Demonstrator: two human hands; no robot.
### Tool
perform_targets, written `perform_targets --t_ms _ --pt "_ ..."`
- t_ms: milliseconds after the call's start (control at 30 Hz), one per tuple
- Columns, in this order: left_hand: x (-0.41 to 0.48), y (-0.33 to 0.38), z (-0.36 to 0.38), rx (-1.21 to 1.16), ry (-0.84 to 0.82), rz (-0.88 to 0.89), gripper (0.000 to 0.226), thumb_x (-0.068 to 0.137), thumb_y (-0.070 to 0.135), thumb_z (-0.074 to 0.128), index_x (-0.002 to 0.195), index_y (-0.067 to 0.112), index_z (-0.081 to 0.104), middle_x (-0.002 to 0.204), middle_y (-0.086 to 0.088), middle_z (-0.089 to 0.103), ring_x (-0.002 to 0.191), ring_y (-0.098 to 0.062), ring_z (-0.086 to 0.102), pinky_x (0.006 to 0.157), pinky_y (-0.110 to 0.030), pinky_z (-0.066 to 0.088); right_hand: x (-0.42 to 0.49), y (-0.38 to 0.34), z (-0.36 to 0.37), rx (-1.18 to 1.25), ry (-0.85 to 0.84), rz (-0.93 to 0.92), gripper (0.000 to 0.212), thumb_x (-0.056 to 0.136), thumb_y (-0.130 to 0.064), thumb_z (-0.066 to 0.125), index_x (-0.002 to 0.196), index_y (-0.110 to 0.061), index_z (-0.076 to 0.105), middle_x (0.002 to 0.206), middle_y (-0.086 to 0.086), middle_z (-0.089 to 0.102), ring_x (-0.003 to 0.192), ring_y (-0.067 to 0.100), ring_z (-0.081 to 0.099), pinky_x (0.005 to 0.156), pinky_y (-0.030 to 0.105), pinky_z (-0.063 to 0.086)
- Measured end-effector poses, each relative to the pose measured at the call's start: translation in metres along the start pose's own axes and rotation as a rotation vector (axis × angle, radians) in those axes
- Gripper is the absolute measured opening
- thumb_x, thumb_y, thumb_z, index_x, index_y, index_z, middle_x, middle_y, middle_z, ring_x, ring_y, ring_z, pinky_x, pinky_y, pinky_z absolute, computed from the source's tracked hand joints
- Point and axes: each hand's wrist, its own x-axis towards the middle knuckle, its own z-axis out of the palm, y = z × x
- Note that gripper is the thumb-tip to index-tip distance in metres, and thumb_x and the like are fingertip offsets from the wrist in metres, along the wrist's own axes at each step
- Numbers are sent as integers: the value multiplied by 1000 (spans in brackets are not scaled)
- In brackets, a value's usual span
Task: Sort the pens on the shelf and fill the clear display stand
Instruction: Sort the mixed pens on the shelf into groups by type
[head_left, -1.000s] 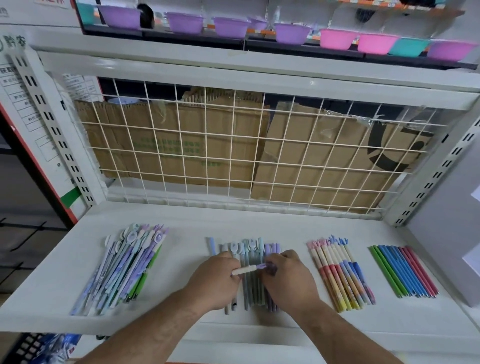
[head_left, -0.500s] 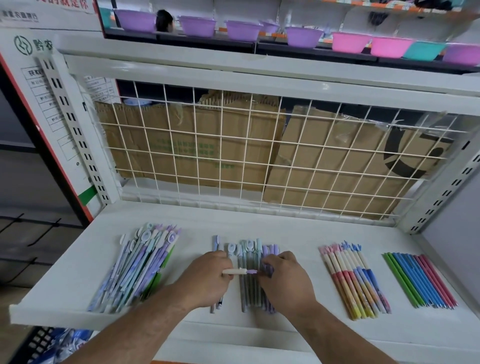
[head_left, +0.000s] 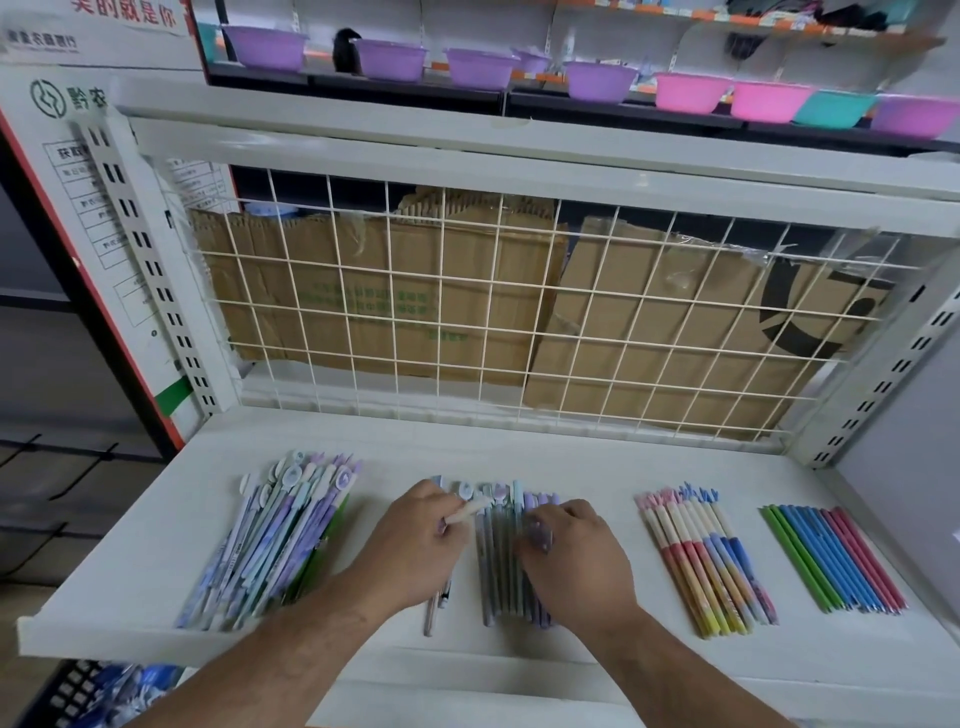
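Pen came apart. 1 s ago both hands held it level as 1 piece. Left hand (head_left: 415, 545) kept the pale barrel (head_left: 467, 510), which tilted up-right. Right hand (head_left: 576, 556) pulled away with the purple cap (head_left: 540, 535), clear of the barrel, over the middle pile (head_left: 501, 571).

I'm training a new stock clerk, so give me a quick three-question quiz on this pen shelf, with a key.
1. Multiple choice: how many pen groups lie on the shelf? A two, B four, C six.
2. True or false: the left hand and right hand are at the rightmost group.
3. Fill in: the left hand pinches a ____ pen.
Key: 1 B. 2 false, they are at the second group from the left. 3 white.
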Motion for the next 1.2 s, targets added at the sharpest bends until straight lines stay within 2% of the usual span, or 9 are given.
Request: perform_targets --t_ms 133,200,300,433,533,633,833,1100,1200 --pt "7 41 -2 -406 37 -235 37 80 49 65 75 12 70 74 -7 61 72 -16 57 68 -26 40 -3 -11 -15 424 -64 53 6 88 -24 67 86 -27 72 80 -15 66 69 2 60 66 17 42" --pt "10 58 1 -580 8 -300 41 70 50 63 85 15 77 80 -12 68 77 -22 62 71 -28 44 -8 -16 -25 712 -169 75 9 85 -18 68 77 -22 72 66 -12 66 59 2 57 62 18 44" --pt "10 72 15 -746 -78 -348 31 71 46 65 86 24 80 73 -5 68 63 -16 58 58 -23 42 -15 -16 -38 875 -229 58 4 81 -16 69 78 -19 71 70 -4 72 62 9 63 63 25 51" --pt "8 78 40 -754 -157 -328 28 94 39 63 81 18 77 72 -9 69 59 -16 63 54 -27 46 -16 3 -44 734 -151 88 10 86 -8 67 81 -16 67 71 7 72 64 27 67 67 41 58" --pt "10 82 50 -622 -163 -308 26 85 45 62 83 21 73 65 4 66 57 -13 62 53 -26 48 -15 28 -45 485 -82 128 10 87 -18 70 83 -25 64 70 -2 70 60 10 65 58 27 54" --pt "14 76 55 -392 -92 -276 9 89 33 63 89 40 67 85 16 70 67 4 64 62 -16 48 -13 55 -47 259 -34 203 6 88 -27 68 87 -29 63 68 -9 67 53 7 62 40 15 39" --pt "9 63 58 -46 -45 -214 18 91 23 59 92 41 60 89 22 65 76 17 58 58 -1 39 -8 90 -52 -129 -69 250 7 93 -34 55 88 -29 54 63 -11 54 59 10 55 42 20 27" --pt "7 73 79 17 -24 -120 22 89 20 59 77 38 56 76 16 65 75 1 63 56 -9 45 -7 101 -58 -238 -141 198 12 96 -22 48 103 -19 57 79 -4 58 77 19 61 70 27 52" --pt "4 77 82 -12 -41 -122 23 89 19 57 77 39 54 87 27 63 71 -9 67 45 -7 43 -10 100 -59 -215 -120 158 11 96 -30 48 96 -22 55 79 -6 61 75 17 62 63 25 48"
